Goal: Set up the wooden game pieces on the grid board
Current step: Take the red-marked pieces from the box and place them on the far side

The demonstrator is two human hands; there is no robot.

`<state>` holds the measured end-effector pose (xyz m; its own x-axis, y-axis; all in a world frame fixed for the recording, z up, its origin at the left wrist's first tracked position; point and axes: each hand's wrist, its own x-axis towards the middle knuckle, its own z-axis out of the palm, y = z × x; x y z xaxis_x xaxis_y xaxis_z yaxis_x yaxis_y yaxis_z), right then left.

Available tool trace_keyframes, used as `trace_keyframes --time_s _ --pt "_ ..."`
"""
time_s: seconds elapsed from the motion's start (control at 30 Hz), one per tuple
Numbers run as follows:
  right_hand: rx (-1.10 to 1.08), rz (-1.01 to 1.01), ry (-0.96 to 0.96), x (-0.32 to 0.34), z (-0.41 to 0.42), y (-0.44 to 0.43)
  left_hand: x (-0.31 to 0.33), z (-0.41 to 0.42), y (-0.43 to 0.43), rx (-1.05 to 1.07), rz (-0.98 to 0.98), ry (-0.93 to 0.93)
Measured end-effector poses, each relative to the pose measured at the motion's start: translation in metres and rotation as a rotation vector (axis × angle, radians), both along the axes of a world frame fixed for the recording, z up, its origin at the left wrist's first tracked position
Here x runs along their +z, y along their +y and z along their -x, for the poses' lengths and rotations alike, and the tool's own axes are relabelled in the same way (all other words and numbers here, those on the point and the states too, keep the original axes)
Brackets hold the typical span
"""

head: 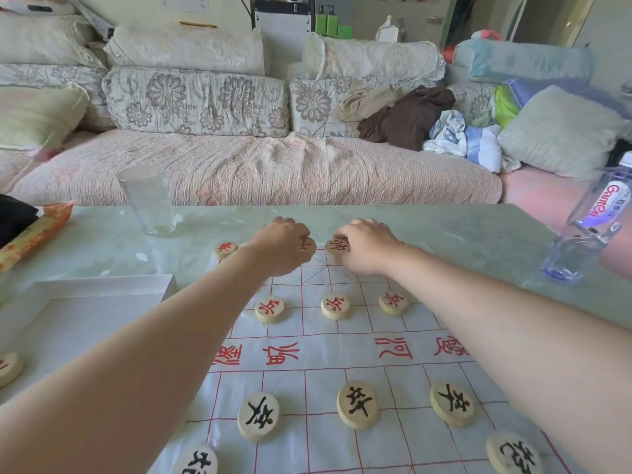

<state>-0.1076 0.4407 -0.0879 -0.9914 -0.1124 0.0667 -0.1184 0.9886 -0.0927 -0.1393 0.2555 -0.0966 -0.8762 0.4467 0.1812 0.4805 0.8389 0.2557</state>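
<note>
We hold 2 red-lettered pieces at the far edge of the grid board (pixel 342 357). Our left hand (pixel 284 244) curls its fingers round the left red piece (pixel 305 246), and our right hand (pixel 366 244) pinches the right red piece (pixel 337 246) just beside it. Nearer on the board 3 red soldiers (pixel 336 306) stand in a row, with 3 black soldiers (pixel 358 404) nearer still. A loose piece (pixel 8 369) lies off the board's left side on the worktop (pixel 461 230), near a white box (pixel 102 302). The risk we see is our forearms crossing low over the board: a dropped wrist could knock soldiers off their crossings or drag the thin sheet. The glass (pixel 147 200) beyond the far-left corner could also tip.
</note>
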Motion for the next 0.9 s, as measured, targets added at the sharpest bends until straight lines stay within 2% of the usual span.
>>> trace_keyframes --time_s 0.3,0.53,0.67,0.9 --pt "0.05 -0.053 -0.049 -0.017 0.046 -0.009 -0.022 0.042 -0.001 -0.005 0.133 0.051" --pt "0.025 -0.068 -0.054 -0.028 0.05 -0.006 -0.034 0.043 -0.001 0.026 0.128 0.042" --pt "0.013 -0.035 -0.049 -0.021 0.045 -0.008 -0.032 0.039 -0.008 0.047 0.06 0.045" --pt "0.096 0.217 -0.032 0.007 0.022 -0.067 -0.012 0.007 -0.07 0.156 -0.138 0.138"
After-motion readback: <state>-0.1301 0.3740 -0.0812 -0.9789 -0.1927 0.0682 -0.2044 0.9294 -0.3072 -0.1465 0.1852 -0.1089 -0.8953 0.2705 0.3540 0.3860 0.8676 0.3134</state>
